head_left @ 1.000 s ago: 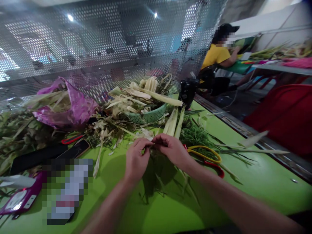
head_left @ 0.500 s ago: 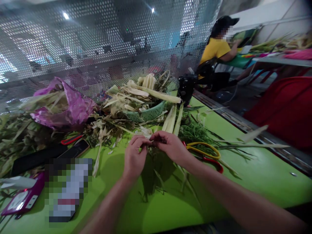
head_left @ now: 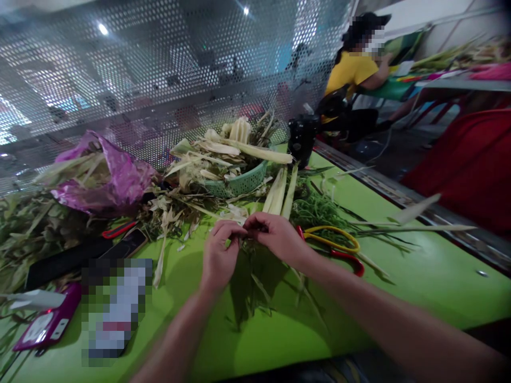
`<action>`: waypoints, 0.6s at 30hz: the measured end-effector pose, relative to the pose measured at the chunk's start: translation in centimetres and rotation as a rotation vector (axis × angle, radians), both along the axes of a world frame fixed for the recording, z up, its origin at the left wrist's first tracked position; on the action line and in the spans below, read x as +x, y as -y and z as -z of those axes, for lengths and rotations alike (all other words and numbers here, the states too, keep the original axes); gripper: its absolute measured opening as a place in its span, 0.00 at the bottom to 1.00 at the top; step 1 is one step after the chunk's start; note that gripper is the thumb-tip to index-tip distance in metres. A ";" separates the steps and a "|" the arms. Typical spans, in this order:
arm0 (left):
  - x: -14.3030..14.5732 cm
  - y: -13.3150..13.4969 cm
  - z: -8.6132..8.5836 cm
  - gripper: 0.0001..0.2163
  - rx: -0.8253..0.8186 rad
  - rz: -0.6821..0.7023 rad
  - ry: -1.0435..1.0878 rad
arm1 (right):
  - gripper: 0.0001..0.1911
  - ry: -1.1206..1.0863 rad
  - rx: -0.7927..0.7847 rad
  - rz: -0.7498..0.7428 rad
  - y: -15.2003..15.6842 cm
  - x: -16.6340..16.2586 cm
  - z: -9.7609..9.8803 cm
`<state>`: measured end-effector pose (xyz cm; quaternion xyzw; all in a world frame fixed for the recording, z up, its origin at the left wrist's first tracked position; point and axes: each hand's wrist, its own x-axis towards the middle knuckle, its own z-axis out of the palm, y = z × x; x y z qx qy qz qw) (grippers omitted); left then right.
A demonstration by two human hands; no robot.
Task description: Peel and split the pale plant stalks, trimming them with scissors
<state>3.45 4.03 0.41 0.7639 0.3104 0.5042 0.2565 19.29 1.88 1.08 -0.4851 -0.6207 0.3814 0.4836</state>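
Observation:
My left hand [head_left: 223,247] is closed in a pinch, thumb against fingers, above the green table [head_left: 175,330]. Its fingertips meet those of my right hand [head_left: 271,231], which pinches from the other side. Whatever lies between them is small and mostly hidden by the fingers. Thin plant strips [head_left: 261,290] show just beneath the hands; I cannot tell if they hang from the fingers or lie on the table. Right of my right wrist are scissors [head_left: 333,239] with yellow and red handles. Long pale husk strips [head_left: 276,194] lie just beyond my hands.
A green basket [head_left: 239,183] heaped with husks stands at the back, near a black container [head_left: 302,141]. Left are a purple plastic bag [head_left: 115,175], a phone [head_left: 125,244], a red-handled tool [head_left: 118,230] and a purple device [head_left: 50,322]. A person in yellow [head_left: 351,72] sits beyond.
My hands keep nearly the same pinched pose. The view has shifted slightly, so the table things on the left appear a little further right.

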 end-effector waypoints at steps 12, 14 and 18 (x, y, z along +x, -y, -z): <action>-0.1 -0.3 0.4 0.06 -0.233 -0.064 0.033 | 0.03 -0.017 -0.054 0.019 0.2 -0.1 -0.6; -0.1 -0.3 0.3 0.06 -0.214 -0.065 0.027 | 0.03 -0.051 -0.057 0.006 0.2 -0.1 -0.6; 0.0 -0.2 0.2 0.06 -0.194 -0.059 0.028 | 0.05 -0.077 -0.059 -0.032 0.1 -0.1 -0.5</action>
